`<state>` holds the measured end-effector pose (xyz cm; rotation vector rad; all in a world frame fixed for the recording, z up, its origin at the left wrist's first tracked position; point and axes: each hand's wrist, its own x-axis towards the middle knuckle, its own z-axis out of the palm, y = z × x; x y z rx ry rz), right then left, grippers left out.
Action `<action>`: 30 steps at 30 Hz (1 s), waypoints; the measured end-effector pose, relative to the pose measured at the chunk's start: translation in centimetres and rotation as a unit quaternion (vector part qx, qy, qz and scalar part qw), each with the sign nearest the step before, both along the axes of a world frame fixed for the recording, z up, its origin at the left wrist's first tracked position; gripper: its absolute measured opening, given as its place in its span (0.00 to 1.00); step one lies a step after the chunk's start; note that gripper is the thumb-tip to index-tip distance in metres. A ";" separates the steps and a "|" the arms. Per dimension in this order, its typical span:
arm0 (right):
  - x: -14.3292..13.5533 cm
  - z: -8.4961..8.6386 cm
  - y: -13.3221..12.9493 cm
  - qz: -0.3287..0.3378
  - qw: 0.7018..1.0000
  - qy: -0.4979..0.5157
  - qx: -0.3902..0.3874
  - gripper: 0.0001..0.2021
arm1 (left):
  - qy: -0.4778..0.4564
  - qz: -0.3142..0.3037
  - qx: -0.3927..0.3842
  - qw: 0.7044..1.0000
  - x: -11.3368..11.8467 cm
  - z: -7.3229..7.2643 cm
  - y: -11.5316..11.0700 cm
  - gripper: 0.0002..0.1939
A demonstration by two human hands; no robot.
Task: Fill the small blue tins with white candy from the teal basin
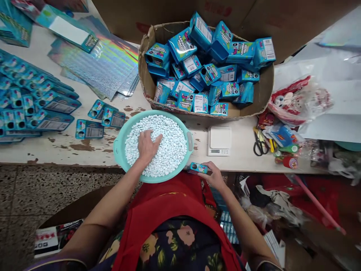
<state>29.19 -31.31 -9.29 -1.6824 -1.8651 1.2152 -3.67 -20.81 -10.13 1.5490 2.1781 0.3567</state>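
A turquoise plastic colander [120,143] full of small pale, pebble-like candies [172,145] sits at the table's front edge. My left hand [148,145] rests in the candies, thumb stretched apart from the fingers, with some fingertips sunk among them. My right hand [213,175] grips a small blue candy box [198,168] just in front of the table edge, close to the colander's right side. The box's narrow end with a dark round spot faces up. Several similar blue boxes [94,130] lie just left of the colander.
Behind the colander stands a cardboard box [248,110] of blue candy boxes. A white digital scale [220,141] is to the right, with scissors [260,143] and bagged sweets [301,99] beyond. Stacked blue boxes [59,103] and shiny holographic sheets [101,64] cover the left.
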 end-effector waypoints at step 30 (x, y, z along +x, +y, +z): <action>3.4 -5.1 1.0 -0.199 0.935 -0.282 0.079 0.23 | -0.010 0.054 -0.059 0.997 0.7 -0.1 1.4 0.20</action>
